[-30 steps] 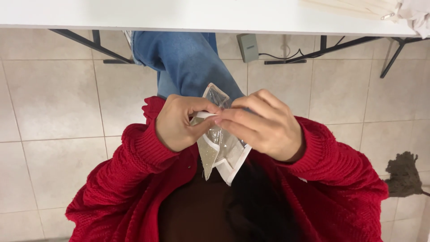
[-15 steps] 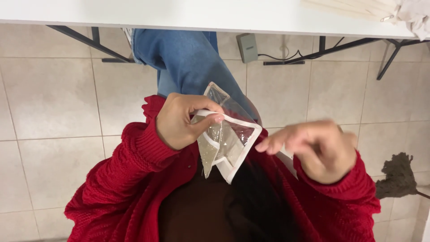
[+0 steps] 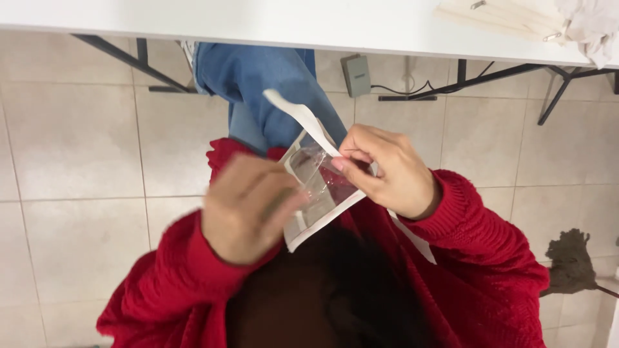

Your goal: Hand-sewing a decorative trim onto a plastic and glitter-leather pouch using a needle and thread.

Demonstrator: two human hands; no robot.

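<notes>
While the left hand (image 3: 248,206) grips a clear pouch (image 3: 319,190) from below, the right hand (image 3: 387,169) pinches its white strip (image 3: 298,113) between thumb and forefinger.

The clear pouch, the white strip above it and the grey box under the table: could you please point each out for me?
Clear pouch (image 3: 320,193): head view, on its see-through middle.
White strip (image 3: 298,115): head view, midway along the loose strip.
Grey box (image 3: 356,74): head view, on its front face.
</notes>
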